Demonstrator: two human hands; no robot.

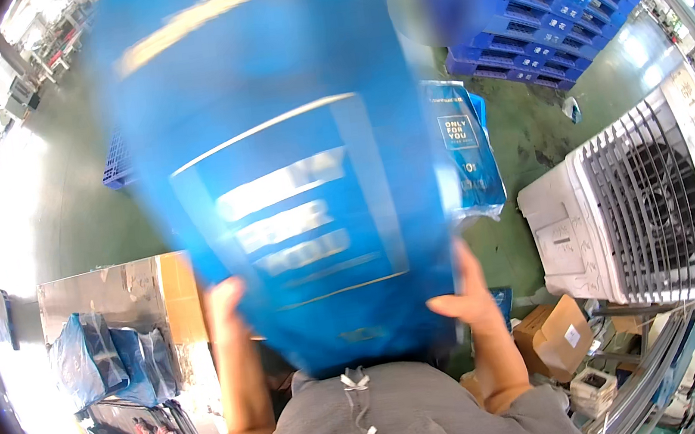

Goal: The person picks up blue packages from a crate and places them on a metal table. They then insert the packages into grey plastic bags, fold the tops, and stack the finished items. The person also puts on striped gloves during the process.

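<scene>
A large blue bag (261, 80) with a white printed frame and lettering fills the middle of the view, smeared by motion. It is upheld in front of my body, its lower end near my waist. My left hand (229, 310) grips its lower left edge, the fingers partly hidden by the bag. At the lower right edge, my right hand (468, 291) holds it with the thumb on the front face and the other fingers out of sight behind. Beyond the bag's right side lies a similar blue printed bag (469, 159), partly covered.
Blue plastic pallets (547, 2) are stacked at the far right. A white air cooler (623, 200) stands to my right, with an opened cardboard box (553, 339) nearer. On the left, folded blue bags (117, 354) rest by a metal-topped table (100, 286). Another blue pallet (117, 161) shows behind.
</scene>
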